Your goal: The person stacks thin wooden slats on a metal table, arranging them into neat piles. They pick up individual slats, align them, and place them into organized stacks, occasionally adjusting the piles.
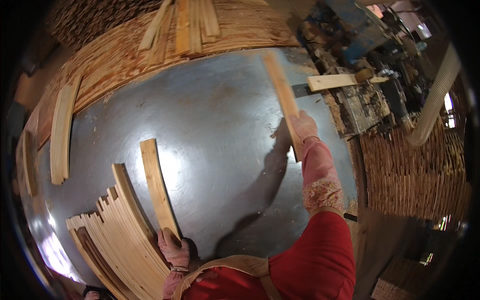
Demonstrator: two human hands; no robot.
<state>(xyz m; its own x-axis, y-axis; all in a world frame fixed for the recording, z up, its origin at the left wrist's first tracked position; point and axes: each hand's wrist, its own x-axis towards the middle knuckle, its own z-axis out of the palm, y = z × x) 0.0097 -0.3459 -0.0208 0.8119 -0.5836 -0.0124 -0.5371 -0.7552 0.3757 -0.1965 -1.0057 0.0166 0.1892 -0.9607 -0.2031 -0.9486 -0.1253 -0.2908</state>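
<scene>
Over the metal tabletop (pixel 215 105), right hand (pixel 304 126) grasps a wooden slat (pixel 281 85), far end blurred. Left hand (pixel 173 248) grips a second slat (pixel 159 185) beside packed strips (pixel 127 227). Blue machine (pixel 362 42), corrugated hose (pixel 437 102) crowd the upper right.

Right arm (pixel 322 175) extended, left arm (pixel 174 281) drawn in.
Right hand (pixel 304 126) positioned far and right, fingers closed in a grip, forearm in line with the reach. Left hand (pixel 174 249) positioned near and left, fingers bent and closed, its wrist (pixel 181 262) close beside the torso (pixel 225 285).
</scene>
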